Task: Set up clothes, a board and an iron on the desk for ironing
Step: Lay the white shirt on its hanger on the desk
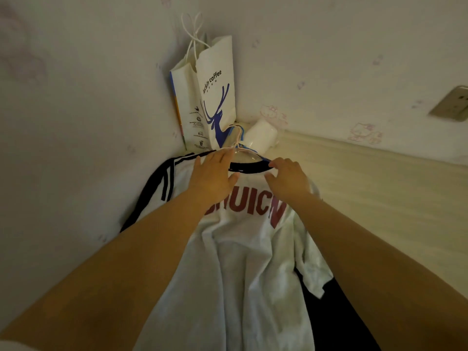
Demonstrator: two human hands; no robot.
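Note:
A white T-shirt [243,249] with red letters, a dark collar and dark striped sleeves lies on the pale wooden desk [379,198], still on a clear hanger [238,154] whose hook points to the corner. My left hand [215,173] rests flat on the shirt's left shoulder, fingers spread over the hanger's left arm. My right hand [288,176] pinches the collar at its right side. No board or iron is in view.
A white paper coffee bag [212,97] with a blue deer stands in the wall corner. A white roll or cup [260,138] lies beside it. A wall socket [453,103] is at the far right. A dark cloth [336,320] lies under the shirt's right side.

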